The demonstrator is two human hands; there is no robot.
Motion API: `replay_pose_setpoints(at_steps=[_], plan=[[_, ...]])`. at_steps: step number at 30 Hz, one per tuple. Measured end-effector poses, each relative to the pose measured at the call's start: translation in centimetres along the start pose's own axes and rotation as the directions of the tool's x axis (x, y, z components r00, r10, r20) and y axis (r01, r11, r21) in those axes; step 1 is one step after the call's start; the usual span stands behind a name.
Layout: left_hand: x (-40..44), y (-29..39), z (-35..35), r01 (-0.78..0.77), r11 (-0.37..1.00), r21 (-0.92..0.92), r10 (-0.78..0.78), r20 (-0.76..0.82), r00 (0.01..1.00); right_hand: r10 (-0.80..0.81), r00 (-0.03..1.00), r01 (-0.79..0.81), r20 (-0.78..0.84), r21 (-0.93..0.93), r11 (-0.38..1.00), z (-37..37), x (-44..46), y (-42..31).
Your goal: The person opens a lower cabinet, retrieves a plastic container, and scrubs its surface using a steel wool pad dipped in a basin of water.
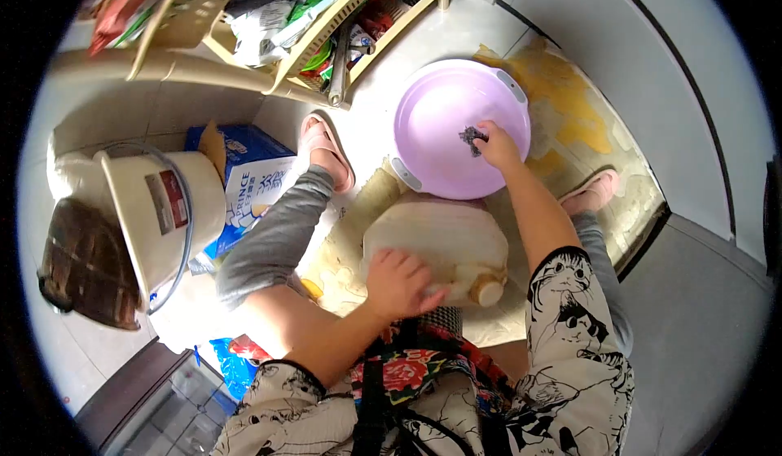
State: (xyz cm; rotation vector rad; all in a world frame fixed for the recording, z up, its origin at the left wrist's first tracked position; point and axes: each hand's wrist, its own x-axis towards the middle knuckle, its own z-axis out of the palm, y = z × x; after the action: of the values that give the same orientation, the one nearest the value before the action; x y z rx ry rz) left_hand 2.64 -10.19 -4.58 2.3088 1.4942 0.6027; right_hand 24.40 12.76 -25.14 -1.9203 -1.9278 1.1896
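My right hand is closed on a dark grey, curly steel wool scourer, held over the lilac plastic basin. The round basin has grey grips on its rim, and a light-coloured inside shows. Nearer to me, a cloudy plastic jug lies on its side between my legs, its white cap pointing toward me and to the right. My left hand lies on the jug's near side, fingers spread and thumb out. The jug's underside is hidden.
A cream bucket with a wire handle stands at left, beside a blue box and a brown container. Beige shelving full of packets rises at upper left. Grey panels bound the right. Yellowish patches mark the floor.
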Motion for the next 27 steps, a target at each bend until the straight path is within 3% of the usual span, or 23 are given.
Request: replay_pose_setpoints(at_steps=[3,5,6,8,9,10,11,12,13,14,15,17,18,20,24,26,27], plan=[[0.5,-0.1,-0.6,0.015,0.999,-0.03,-0.015,0.013,1.0,-0.037,0.999,0.038,0.01,-0.147,0.988,2.7,2.6,1.9],[0.4,0.0,-1.0,0.024,0.998,-0.064,-0.022,0.032,0.999,0.143,0.985,-0.161,-0.096,-0.226,0.961,4.4,2.8,2.5],[0.6,-0.1,-1.0,0.039,0.997,-0.072,-0.036,0.038,0.999,0.148,0.986,-0.163,-0.081,-0.233,0.959,5.3,2.6,2.1],[0.6,-0.1,-1.2,0.032,0.994,-0.1,-0.028,0.047,0.998,0.028,0.985,-0.122,-0.171,-0.568,0.814,6.8,0.8,0.3],[0.6,-0.2,-1.3,0.04,0.994,-0.103,-0.035,0.053,0.998,0.032,0.986,-0.12,-0.162,-0.569,0.814,7.4,0.1,1.1],[0.5,-0.3,-1.2,0.034,0.993,-0.11,-0.028,0.059,0.998,-0.254,0.967,0.216,0.022,-0.601,0.77,7.9,-0.4,1.9],[0.5,-0.3,-1.2,0.029,0.993,-0.118,-0.021,0.063,0.998,-0.51,0.835,0.526,0.206,-0.57,0.631,8.3,-0.6,2.6],[0.4,-0.2,-1.3,0.032,0.992,-0.12,-0.025,0.063,0.998,-0.509,0.835,0.527,0.21,-0.57,0.63,7.8,-0.7,2.1],[0.5,-0.2,-1.3,0.027,0.994,-0.11,-0.022,0.046,0.999,-0.284,0.948,0.313,0.145,-0.593,0.742,6.5,-0.6,0.5],[0.6,-0.3,-1.3,0.021,0.995,-0.098,-0.018,0.025,1.0,-0.042,0.996,0.078,0.074,-0.601,0.796,5.4,-0.4,-0.7],[0.5,-0.2,-1.2,0.023,0.995,-0.094,-0.021,0.016,1.0,-0.051,0.996,0.085,0.073,-0.604,0.793,4.7,0.2,-0.9],[0.3,-0.3,-1.0,0.043,0.996,-0.084,-0.04,0.04,0.998,-0.008,0.986,0.074,0.165,-0.395,0.916,3.0,1.4,-1.0],[0.3,-0.3,-0.9,0.045,0.995,-0.09,-0.043,0.031,0.999,-0.01,0.986,0.077,0.165,-0.405,0.911,1.7,1.3,-2.3],[0.4,-0.2,-0.7,0.039,0.996,-0.086,-0.039,0.005,0.999,-0.255,0.965,0.264,0.068,-0.291,0.92,-1.9,0.6,-5.8],[0.5,-0.1,-0.7,0.038,0.997,-0.074,-0.041,-0.036,0.999,-0.406,0.911,0.378,-0.075,-0.244,0.893,-4.9,-0.7,-7.2],[0.5,-0.1,-0.6,0.038,0.997,-0.06,-0.041,-0.046,0.998,-0.522,0.842,0.407,-0.135,-0.474,0.78,-3.4,-1.3,-3.2],[0.6,-0.1,-0.4,0.034,0.998,-0.056,-0.037,-0.054,0.998,-0.528,0.838,0.409,-0.14,-0.478,0.777,-3.0,-1.4,-1.4]])
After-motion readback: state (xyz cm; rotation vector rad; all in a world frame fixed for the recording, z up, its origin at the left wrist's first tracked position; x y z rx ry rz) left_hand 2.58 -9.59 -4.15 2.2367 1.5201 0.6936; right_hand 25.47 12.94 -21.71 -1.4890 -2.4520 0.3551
